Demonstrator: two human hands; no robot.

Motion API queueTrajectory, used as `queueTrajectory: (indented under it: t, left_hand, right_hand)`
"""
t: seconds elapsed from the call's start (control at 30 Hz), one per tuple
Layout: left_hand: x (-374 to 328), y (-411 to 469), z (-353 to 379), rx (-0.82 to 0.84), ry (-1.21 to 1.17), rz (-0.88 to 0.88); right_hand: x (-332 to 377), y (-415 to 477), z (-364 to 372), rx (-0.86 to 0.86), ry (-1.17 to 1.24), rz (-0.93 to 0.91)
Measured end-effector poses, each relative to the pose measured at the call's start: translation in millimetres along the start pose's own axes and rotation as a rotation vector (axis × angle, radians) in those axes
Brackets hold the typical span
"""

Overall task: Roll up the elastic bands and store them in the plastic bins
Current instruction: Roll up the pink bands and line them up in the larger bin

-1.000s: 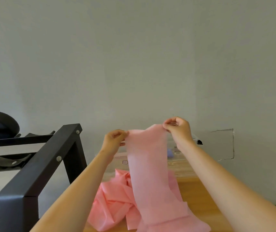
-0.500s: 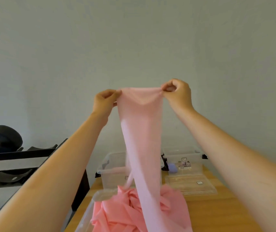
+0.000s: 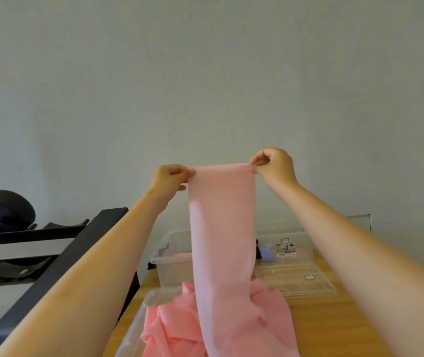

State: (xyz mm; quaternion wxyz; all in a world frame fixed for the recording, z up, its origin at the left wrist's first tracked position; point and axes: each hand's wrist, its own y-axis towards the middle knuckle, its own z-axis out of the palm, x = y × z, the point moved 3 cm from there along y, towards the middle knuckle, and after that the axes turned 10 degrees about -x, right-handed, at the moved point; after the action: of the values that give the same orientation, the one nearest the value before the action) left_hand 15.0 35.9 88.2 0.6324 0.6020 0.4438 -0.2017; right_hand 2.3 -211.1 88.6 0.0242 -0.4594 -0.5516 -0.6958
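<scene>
Below, near bin holds pink bands; right bin, purple item.

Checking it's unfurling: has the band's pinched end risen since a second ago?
Yes: the top of the pink elastic band sits higher above the clear plastic bin.

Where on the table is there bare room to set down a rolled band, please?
Bare wood lies in front of the flat lid, right of the pink pile. A narrow strip runs along the left edge. The back is crowded by the left bin and right bin, and the held band hangs across the middle.
</scene>
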Motion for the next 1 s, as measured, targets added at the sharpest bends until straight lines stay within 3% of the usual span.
queueTrajectory:
  t: [0.17,0.47,0.6,0.77,0.83,0.9,1.0]
  left_hand:
    - [9.7,-4.6,-4.5,0.051,-0.031,0.004]
    - [88.9,-100.6,-10.4,0.269,0.153,-0.155]
    - [113.8,-164.5,-9.6,0.414,0.227,-0.174]
    - [145.7,-217.0,-11.4,0.873,0.357,-0.281]
    - [152.4,-220.8,-10.5,0.973,0.425,-0.291]
    - [154.3,-209.6,-3.3,0.867,0.477,-0.245]
    - [153.7,-186.9,15.0,0.560,0.447,-0.089]
  right_hand:
    - [-0.5,-6.3,0.4,0.010,0.068,-0.031]
    - [-60.5,-101.4,-24.5,0.378,0.024,0.224]
    - [-89.8,-159.8,-50.9,0.688,0.004,0.295]
    - [-127.6,-211.5,-70.6,1.183,0.046,0.482]
    - [-133.4,-221.5,-70.4,1.360,-0.017,0.495]
    - [-139.9,-218.6,-61.0,1.289,-0.080,0.453]
    - [-154.7,-200.6,-40.8,0.862,-0.168,0.369]
